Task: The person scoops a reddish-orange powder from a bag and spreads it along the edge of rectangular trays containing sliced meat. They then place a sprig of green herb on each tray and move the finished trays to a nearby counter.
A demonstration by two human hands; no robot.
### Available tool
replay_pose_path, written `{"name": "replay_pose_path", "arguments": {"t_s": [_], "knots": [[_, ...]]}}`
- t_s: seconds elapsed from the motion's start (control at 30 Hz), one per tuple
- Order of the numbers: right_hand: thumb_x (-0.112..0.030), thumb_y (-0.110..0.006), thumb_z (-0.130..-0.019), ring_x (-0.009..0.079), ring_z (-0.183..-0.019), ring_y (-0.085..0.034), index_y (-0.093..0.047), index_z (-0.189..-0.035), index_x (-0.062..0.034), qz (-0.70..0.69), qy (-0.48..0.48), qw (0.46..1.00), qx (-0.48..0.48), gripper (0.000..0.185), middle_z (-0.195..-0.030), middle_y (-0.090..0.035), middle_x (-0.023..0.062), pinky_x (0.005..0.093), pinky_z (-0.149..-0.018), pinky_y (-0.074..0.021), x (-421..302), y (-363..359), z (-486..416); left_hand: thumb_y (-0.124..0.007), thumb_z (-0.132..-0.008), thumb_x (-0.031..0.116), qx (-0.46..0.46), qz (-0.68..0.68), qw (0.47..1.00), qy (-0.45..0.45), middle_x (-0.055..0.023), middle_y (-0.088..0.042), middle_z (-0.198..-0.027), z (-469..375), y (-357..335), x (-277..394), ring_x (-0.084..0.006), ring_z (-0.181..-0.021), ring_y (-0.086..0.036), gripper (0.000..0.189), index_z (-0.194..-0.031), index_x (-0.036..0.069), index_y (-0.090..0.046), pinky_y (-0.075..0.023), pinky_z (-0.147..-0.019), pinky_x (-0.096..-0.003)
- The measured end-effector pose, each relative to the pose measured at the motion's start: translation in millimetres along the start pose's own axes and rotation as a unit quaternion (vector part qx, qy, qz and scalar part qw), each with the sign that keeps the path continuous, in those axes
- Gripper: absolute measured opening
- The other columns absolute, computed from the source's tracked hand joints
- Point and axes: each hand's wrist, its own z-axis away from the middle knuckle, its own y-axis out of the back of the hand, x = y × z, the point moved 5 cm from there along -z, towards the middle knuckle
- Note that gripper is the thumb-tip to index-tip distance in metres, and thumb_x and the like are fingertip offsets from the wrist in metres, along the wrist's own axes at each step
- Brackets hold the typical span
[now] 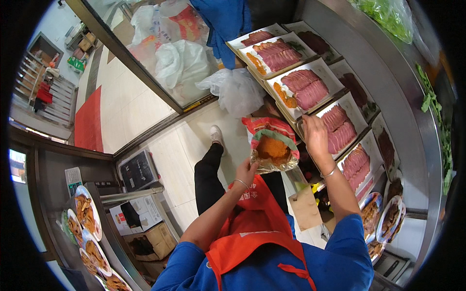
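Note:
An opened bag of orange powder hangs before me, and my left hand grips its lower left edge. My right hand is over the near left corner of a white tray with sliced pink meat; its fingertips are drawn together, and whether they pinch any powder cannot be told. Beyond it, another tray holds meat slices and a heap of orange powder. The farther tray holds sliced meat with orange powder too.
A steel wall behind the trays reflects them. Plates of brown meat stand at the lower right, others at the lower left. Plastic bags lie near a glass partition's frame. Cardboard boxes sit on a low shelf.

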Motion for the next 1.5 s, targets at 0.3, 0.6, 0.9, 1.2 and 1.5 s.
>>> {"name": "replay_pose_path", "arguments": {"t_s": [0.3,0.6,0.9,1.2,1.5], "knots": [[0.002,-0.059,-0.076,0.0325,-0.073,-0.054,-0.06,-0.094,0.0009,-0.007,-0.002,0.999,0.037,0.017,-0.075,-0.053,0.0155,0.0402,-0.068,-0.0445,-3.3,15.1,16.9,-0.055,-0.087,0.023,-0.006,-0.03,0.999,-0.009,-0.0139,-0.063,-0.079,-2.2,0.5,-4.4,-0.0193,-0.071,-0.06,0.028,-0.103,0.001,-0.058,-0.0459,-0.068,-0.0312],[0.0,-0.054,-0.082,0.0308,-0.064,-0.057,-0.061,-0.087,0.0014,-0.124,-0.104,0.981,0.107,0.009,-0.075,-0.058,0.0165,0.0361,-0.059,-0.0456,-30.9,55.0,32.7,-0.055,-0.086,0.025,0.003,-0.075,0.997,0.003,-0.0134,-0.06,-0.072,-0.2,3.6,6.6,-0.0218,-0.064,-0.057,0.026,-0.093,0.0,-0.057,-0.0448,-0.062,-0.0333],[-0.005,-0.055,-0.081,0.0332,-0.073,-0.056,-0.06,-0.089,-0.0012,-0.145,-0.047,0.983,-0.099,0.011,-0.078,-0.055,0.0151,0.039,-0.065,-0.0462,-44.7,-37.5,101.5,-0.054,-0.089,0.019,-0.001,-0.098,0.995,-0.003,-0.0014,-0.059,-0.076,-1.6,2.1,-0.7,-0.0081,-0.065,-0.052,0.022,-0.099,0.0,-0.058,-0.0438,-0.06,-0.0243],[-0.01,-0.053,-0.084,0.0298,-0.075,-0.059,-0.062,-0.09,-0.001,-0.186,-0.106,0.969,-0.122,0.015,-0.08,-0.061,0.014,0.0362,-0.067,-0.0475,-36.7,-98.7,101.3,-0.054,-0.089,0.019,0.014,-0.068,0.998,-0.004,-0.0008,-0.057,-0.072,0.3,-0.1,2.0,-0.0084,-0.063,-0.049,0.022,-0.097,-0.001,-0.058,-0.0427,-0.059,-0.0251],[-0.014,-0.051,-0.09,0.0054,-0.057,-0.049,-0.064,-0.093,-0.0017,-0.419,-0.416,0.796,-0.133,0.018,-0.069,-0.056,0.0004,0.0196,-0.05,-0.0414,5.8,-92.7,132.4,-0.054,-0.089,0.019,-0.004,-0.022,1.0,-0.004,0.0004,-0.057,-0.073,-0.5,-0.7,-8.0,-0.0069,-0.062,-0.048,0.021,-0.097,0.0,-0.059,-0.0413,-0.057,-0.0235]]}}
